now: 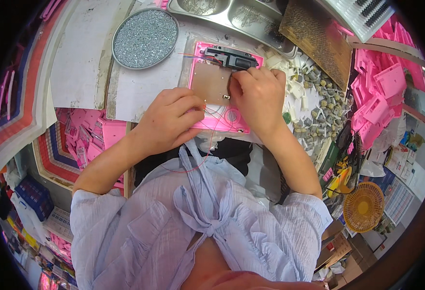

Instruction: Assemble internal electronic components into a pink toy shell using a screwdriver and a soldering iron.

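A pink plastic housing lies in front of me, with a long black module along its far side. Over its middle is a flat brown circuit board. My left hand is closed at the board's near left corner, beside thin red wires that loop down toward my lap. Pinched at the board's right edge is my right hand, its fingertips partly hidden behind the hand. A round speaker-like part shows near the housing's front edge.
A round tray of small metal pins or screws stands at the far left. Metal trays and a wooden board of small parts lie beyond. Small white and grey parts spread at right, near piled pink housings.
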A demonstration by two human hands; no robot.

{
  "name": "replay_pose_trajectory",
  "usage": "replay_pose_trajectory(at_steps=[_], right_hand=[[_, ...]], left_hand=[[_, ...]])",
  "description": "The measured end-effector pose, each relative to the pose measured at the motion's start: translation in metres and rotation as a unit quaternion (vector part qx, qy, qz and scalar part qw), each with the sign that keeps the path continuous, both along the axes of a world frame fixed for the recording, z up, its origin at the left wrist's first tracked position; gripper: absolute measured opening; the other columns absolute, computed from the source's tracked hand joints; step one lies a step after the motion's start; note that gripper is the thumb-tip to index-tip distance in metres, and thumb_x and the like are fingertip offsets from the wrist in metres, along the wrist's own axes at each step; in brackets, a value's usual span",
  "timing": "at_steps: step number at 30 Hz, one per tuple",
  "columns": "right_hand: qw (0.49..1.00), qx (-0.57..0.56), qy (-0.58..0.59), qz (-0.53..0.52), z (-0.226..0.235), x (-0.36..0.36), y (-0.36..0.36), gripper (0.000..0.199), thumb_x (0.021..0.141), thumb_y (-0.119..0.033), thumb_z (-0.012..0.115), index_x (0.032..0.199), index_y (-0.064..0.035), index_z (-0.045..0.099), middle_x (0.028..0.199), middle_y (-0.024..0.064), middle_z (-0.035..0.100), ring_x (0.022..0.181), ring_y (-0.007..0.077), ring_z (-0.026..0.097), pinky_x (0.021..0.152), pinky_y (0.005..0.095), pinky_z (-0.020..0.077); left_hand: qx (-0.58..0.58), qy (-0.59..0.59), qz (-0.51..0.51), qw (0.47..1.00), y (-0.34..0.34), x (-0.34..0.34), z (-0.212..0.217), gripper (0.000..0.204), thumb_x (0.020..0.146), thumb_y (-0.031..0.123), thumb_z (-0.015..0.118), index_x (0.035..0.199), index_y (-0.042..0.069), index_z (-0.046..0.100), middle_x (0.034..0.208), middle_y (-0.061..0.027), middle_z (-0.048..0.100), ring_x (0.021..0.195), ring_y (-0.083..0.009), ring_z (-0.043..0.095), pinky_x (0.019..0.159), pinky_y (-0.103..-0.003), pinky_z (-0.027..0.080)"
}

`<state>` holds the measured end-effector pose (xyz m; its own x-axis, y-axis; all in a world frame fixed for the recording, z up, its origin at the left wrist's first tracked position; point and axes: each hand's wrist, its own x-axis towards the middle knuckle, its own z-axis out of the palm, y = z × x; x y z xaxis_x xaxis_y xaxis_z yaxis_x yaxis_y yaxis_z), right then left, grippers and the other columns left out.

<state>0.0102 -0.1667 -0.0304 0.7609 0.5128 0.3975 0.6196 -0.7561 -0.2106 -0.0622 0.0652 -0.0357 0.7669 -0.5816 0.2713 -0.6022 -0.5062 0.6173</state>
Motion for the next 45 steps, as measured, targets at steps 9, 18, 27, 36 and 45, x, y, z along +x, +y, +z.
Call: replay_pose_trajectory(at_steps=[9, 18, 27, 36, 45], right_hand=[[0.997, -0.066, 0.018, 0.038, 0.012, 0.0, 0.0, 0.01, 0.072, -0.01, 0.077, 0.08, -0.0103, 0.071, 0.07, 0.0021, 0.063, 0.072, 0.022, 0.06, 0.075, 0.0403, 0.0399], [0.983, -0.13, 0.075, 0.101, 0.035, -0.007, -0.012, 0.032, 0.076, -0.016, 0.074, 0.105, -0.0043, 0.076, 0.087, 0.0037, 0.066, 0.092, 0.0245, 0.06, 0.086, 0.0425, 0.0451], [0.99, -0.055, 0.102, 0.083, 0.025, -0.007, -0.018, 0.023, 0.074, -0.014, 0.072, 0.097, -0.0093, 0.073, 0.081, 0.0047, 0.065, 0.086, 0.0263, 0.06, 0.086, 0.044, 0.045], [0.976, 0.068, 0.152, 0.143, 0.016, -0.076, -0.001, 0.041, 0.072, -0.01, 0.074, 0.112, -0.0058, 0.068, 0.094, 0.0063, 0.064, 0.092, 0.0272, 0.059, 0.086, 0.0442, 0.0444], [0.979, 0.079, 0.118, 0.146, 0.002, -0.086, 0.031, 0.039, 0.071, -0.011, 0.075, 0.109, -0.0049, 0.068, 0.101, 0.0079, 0.064, 0.092, 0.0278, 0.058, 0.09, 0.0457, 0.0426]], left_hand=[[-0.008, 0.004, -0.002, 1.0, 0.002, -0.002, -0.002, 0.036, 0.073, 0.014, 0.08, 0.106, 0.007, 0.068, 0.118, -0.0067, 0.065, 0.117, -0.0309, 0.057, 0.098, -0.043, 0.046], [0.011, -0.008, -0.003, 1.0, -0.002, -0.005, 0.01, 0.037, 0.073, 0.015, 0.08, 0.107, 0.008, 0.066, 0.119, -0.0085, 0.063, 0.118, -0.0319, 0.057, 0.098, -0.044, 0.046], [0.119, -0.054, 0.013, 0.991, -0.037, -0.025, 0.013, 0.052, 0.072, 0.025, 0.08, 0.122, 0.015, 0.069, 0.115, -0.0094, 0.062, 0.105, -0.0283, 0.06, 0.078, -0.039, 0.046], [-0.091, -0.095, 0.029, 0.991, -0.002, -0.037, -0.012, 0.031, 0.077, 0.007, 0.075, 0.108, 0.007, 0.069, 0.099, -0.0071, 0.066, 0.082, -0.0252, 0.067, 0.062, -0.035, 0.054], [-0.09, 0.002, 0.119, 0.989, 0.027, -0.068, -0.022, 0.024, 0.082, 0.002, 0.077, 0.103, 0.004, 0.066, 0.09, -0.0113, 0.07, 0.075, -0.0299, 0.069, 0.062, -0.038, 0.055]])
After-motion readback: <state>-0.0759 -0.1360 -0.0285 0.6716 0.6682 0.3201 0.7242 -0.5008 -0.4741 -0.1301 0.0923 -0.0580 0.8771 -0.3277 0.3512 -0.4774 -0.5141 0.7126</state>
